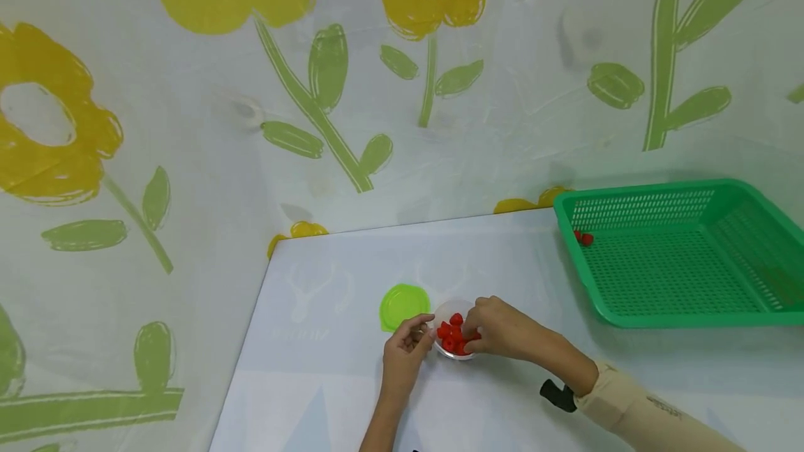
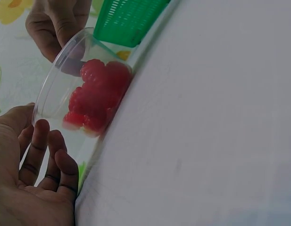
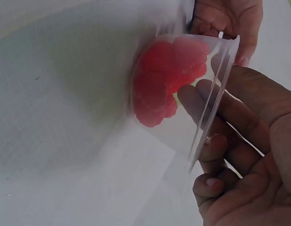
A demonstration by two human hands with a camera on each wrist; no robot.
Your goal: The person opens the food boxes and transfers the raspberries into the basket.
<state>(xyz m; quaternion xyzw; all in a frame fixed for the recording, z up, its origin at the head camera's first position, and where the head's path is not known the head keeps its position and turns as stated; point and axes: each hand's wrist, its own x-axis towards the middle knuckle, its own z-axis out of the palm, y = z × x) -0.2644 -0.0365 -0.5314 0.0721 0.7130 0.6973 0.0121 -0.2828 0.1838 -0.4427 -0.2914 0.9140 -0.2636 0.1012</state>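
Observation:
A clear plastic cup (image 1: 453, 310) stands on the white table with several red raspberries (image 1: 449, 337) heaped at its bottom. My left hand (image 1: 404, 350) is at the cup's left side, pinching the rim between thumb and fingertips; its other fingers are loosely bent in the left wrist view. From the opposite side my right hand (image 1: 500, 328) reaches over the rim. Through the clear wall in the right wrist view, its thumb and two fingers (image 3: 191, 104) show inside, close by the raspberries (image 3: 157, 84), with no berry gripped. Its remaining fingers are bent outside the rim.
Just behind the cup lies a bright green lid (image 1: 404, 304). A large green mesh basket (image 1: 666, 277) occupies the right side, with a couple of red berries (image 1: 586, 238) in its left corner. Flower-printed cloth (image 1: 477, 152) rises behind the table's back edge.

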